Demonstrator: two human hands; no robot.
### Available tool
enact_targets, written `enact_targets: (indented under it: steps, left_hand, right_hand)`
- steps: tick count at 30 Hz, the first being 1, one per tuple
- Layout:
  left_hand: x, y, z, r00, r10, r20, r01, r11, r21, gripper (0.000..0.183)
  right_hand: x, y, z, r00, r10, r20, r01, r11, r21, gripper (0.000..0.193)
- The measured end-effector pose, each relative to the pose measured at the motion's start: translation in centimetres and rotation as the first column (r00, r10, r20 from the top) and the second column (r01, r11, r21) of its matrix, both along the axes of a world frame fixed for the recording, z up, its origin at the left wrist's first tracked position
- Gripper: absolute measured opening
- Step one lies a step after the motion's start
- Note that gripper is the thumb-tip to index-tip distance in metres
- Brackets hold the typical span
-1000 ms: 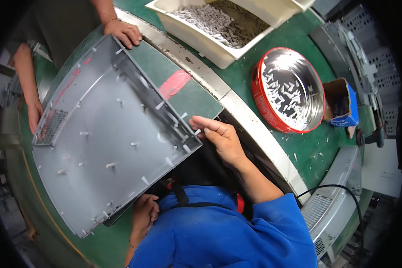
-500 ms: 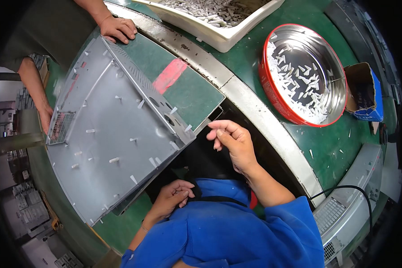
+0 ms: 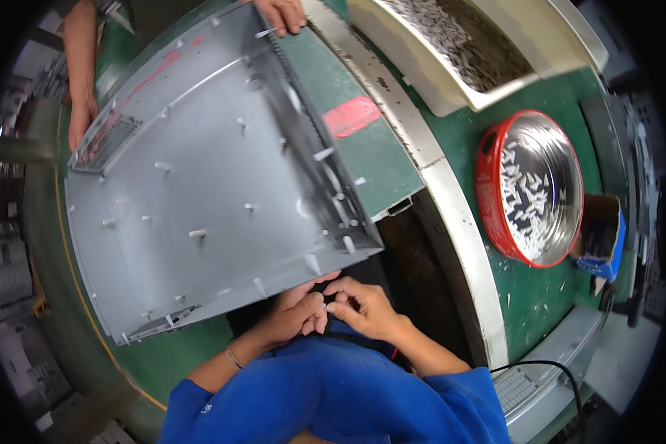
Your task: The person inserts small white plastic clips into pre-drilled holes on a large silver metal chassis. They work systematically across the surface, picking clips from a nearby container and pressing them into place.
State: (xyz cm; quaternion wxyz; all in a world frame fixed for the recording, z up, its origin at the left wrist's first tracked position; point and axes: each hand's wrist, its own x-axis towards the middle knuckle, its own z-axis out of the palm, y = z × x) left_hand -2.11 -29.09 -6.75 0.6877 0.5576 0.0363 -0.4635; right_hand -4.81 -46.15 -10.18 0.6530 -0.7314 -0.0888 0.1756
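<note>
A grey metal casing panel (image 3: pixel 222 177) lies tilted before me, with several white plugs (image 3: pixel 197 234) sticking out of its face and edges. Just below its near edge, my left hand (image 3: pixel 297 311) and my right hand (image 3: pixel 368 311) meet in front of my blue clothing. The right thumb and fingers are pinched at a small white piece (image 3: pixel 325 304), which looks like a plug, between the two hands. My left fingers are curled closed against it; what else they hold is hidden. Another person's hands, one at the far corner (image 3: pixel 281 13) and one at the left edge (image 3: pixel 83 122), touch the panel.
A red round tin (image 3: pixel 488 185) with loose white plugs stands on the green bench at right. Behind it are a cream tray (image 3: pixel 451 103) of greyish-white pieces and a blue box (image 3: pixel 603 255). A metal rail (image 3: pixel 451 214), a black cable (image 3: pixel 562 366) and another grey casing (image 3: pixel 562 370) lie nearby.
My right hand has come down and left to meet my left hand. The panel has turned and tilted, its inner side wall showing more. The view has shifted too.
</note>
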Motion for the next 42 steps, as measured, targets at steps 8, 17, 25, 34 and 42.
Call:
enact_targets:
  steps: [8,17,25,34,42]
  left_hand:
    - [-0.4,3.4,-1.0,0.988,-0.015,0.152,-0.012,0.985,0.174,0.035]
    - [-1.7,8.4,-3.8,0.993,0.108,0.054,-0.108,0.994,-0.016,0.029]
    - [-3.3,10.9,-7.4,0.906,0.423,0.007,-0.422,0.903,0.08,0.028]
    - [-3.2,11.1,-13.3,0.791,0.611,0.031,-0.608,0.781,0.144,0.027]
    - [-5.2,9.7,-21.3,0.891,0.406,-0.204,-0.431,0.897,-0.096,0.025]
  right_hand:
    - [1.8,3.2,-0.1,0.986,0.163,-0.038,-0.167,0.979,-0.115,0.017]
    - [1.8,5.3,-2.2,0.943,0.309,0.122,-0.242,0.89,-0.385,0.017]
    - [1.6,7.7,-7.7,0.943,0.3,0.144,-0.21,0.873,-0.44,0.018]
    - [0.1,9.6,-17.7,0.953,0.222,0.207,-0.107,0.884,-0.455,0.02]
    - [1.1,10.7,-13.9,0.962,0.25,0.108,-0.161,0.842,-0.514,0.022]
